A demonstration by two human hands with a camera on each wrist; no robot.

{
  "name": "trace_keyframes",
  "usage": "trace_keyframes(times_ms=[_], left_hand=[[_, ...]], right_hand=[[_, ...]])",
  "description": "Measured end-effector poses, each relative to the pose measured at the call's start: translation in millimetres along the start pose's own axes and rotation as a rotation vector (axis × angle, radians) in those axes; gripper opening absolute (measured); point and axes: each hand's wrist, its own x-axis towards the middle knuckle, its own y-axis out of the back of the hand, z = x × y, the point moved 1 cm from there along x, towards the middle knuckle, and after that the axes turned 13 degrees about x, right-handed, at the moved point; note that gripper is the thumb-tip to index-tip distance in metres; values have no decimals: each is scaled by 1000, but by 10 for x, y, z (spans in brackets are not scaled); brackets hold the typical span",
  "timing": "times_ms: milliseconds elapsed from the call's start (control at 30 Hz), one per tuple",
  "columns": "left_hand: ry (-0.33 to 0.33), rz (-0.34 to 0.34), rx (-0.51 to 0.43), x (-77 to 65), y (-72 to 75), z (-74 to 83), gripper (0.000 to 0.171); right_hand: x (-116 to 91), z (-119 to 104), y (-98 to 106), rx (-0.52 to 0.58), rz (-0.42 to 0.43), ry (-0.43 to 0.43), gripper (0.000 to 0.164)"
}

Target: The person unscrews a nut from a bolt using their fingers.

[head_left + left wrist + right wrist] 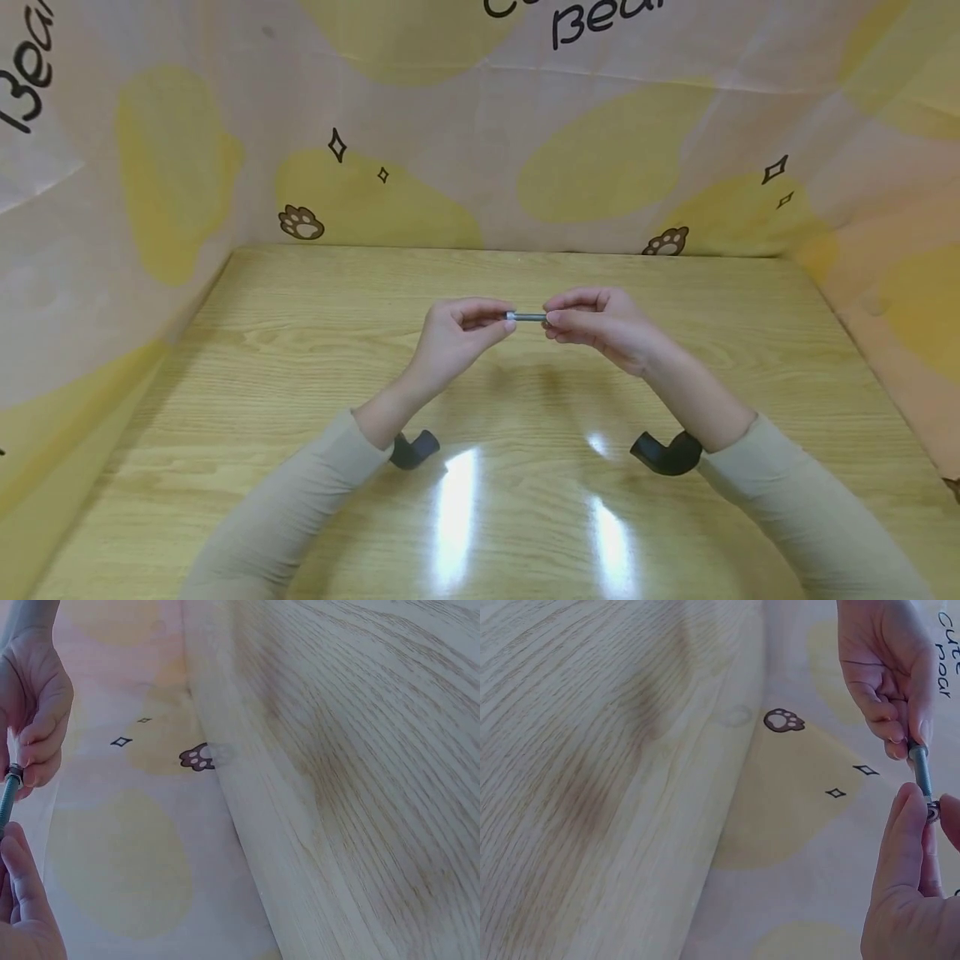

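Note:
A thin metal bolt (531, 317) is held level above the table between both hands. My left hand (457, 340) pinches its left end, where a paler, wider part shows, between thumb and fingers. At the other end, my right hand (603, 325) pinches a small round metal nut (933, 812) with thumb and fingertips. That nut sits at the tip of the bolt in the right wrist view, its hole partly showing. From the left wrist view the bolt's shank (7, 801) looks threaded. How far the nut is on the thread cannot be told.
Below the hands lies a light wood-grain table (517, 517) with bright reflections. Patterned cloth (495, 125) walls the back and both sides. A black curved piece (415, 450) shows beside the left wrist, and another black curved piece (666, 456) beside the right.

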Motion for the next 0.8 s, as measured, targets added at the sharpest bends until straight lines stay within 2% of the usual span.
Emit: trace_keyframes(times_ms=[167, 367, 567, 800], left_hand=[[20, -7, 2, -7, -1, -3, 18], [19, -3, -2, -2, -5, 4, 20], [9, -7, -8, -8, -5, -17, 20], [13, -2, 2, 2, -8, -28, 19]], right_hand=[[2, 13, 11, -54, 24, 1, 20], [-11, -16, 14, -9, 32, -28, 9], [9, 1, 14, 3, 31, -50, 15], [10, 2, 39, -42, 15, -1, 22]])
